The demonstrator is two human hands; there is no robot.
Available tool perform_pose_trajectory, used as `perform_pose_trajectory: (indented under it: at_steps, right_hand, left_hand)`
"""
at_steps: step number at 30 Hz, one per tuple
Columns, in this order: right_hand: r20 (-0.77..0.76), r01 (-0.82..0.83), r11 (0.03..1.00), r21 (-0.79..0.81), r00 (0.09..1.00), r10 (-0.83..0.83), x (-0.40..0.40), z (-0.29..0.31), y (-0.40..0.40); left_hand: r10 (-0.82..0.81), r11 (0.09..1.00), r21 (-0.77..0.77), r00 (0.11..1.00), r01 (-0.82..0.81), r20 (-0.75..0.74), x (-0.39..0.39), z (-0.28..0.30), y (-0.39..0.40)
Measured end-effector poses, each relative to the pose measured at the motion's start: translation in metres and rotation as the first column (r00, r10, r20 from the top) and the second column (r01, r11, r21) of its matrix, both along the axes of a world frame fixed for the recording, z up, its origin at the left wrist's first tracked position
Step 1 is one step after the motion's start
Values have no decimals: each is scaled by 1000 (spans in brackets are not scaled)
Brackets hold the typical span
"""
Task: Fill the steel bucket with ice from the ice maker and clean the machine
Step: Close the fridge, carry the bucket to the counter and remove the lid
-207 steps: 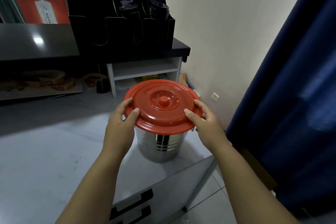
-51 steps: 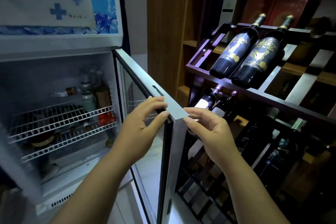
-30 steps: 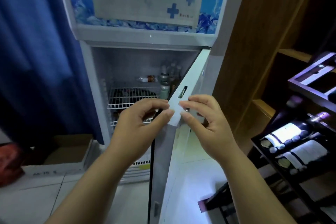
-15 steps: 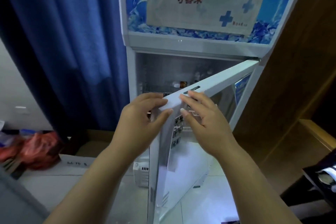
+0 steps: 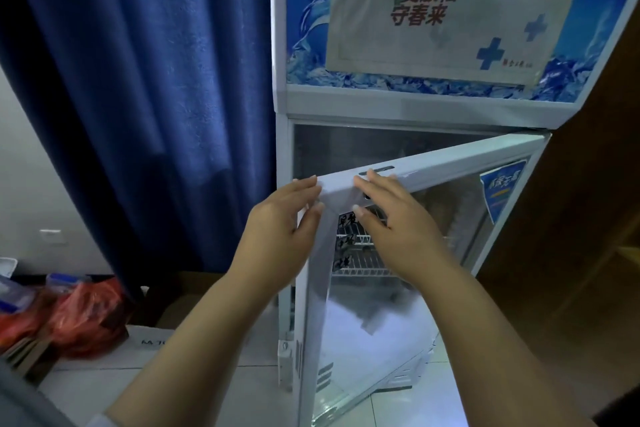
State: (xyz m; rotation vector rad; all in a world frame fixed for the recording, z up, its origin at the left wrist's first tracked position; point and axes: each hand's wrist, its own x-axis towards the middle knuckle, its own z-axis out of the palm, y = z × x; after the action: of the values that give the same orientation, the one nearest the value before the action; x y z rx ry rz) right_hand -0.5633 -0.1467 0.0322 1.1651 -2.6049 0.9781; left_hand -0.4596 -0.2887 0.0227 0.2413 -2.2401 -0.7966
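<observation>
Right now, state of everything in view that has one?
Fridge door: ajar, partly swung toward the cabinet.
Left hand: fingers straight, on the door's top corner.
Right hand: fingers straight, flat on the door frame.
Curtain: drawn, hanging beside the fridge.
Red bag: crumpled, resting on a box.

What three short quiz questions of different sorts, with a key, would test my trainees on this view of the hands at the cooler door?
1. True or false: the glass door of the cooler is fully closed.
2. Multiple choice: what hangs left of the cooler? A) a blue curtain B) a wooden shelf C) a mirror
3. Fill in: the left hand and right hand both touch the door's top ____ nearest the camera.

Key: 1 false, it stands ajar; 2 A; 3 corner.
</observation>
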Motion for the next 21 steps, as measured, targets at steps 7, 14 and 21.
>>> perform_pose_trajectory:
  at_steps: [7,14,21]
  right_hand:
    - [-18,32,998,60,999,-31,-18,2,-36]
    - [-34,-13,995,100,999,16,-44,2,-62]
    - [-146,10,982,191,989,18,-73,-3,-96]
  left_hand:
    - [-30,999,17,998,29,50,-24,-2,-40]
    - [-10,996,86,997,3,75,-51,-6,-65]
    - [54,978,196,996,-68,76,-92,-8,-92]
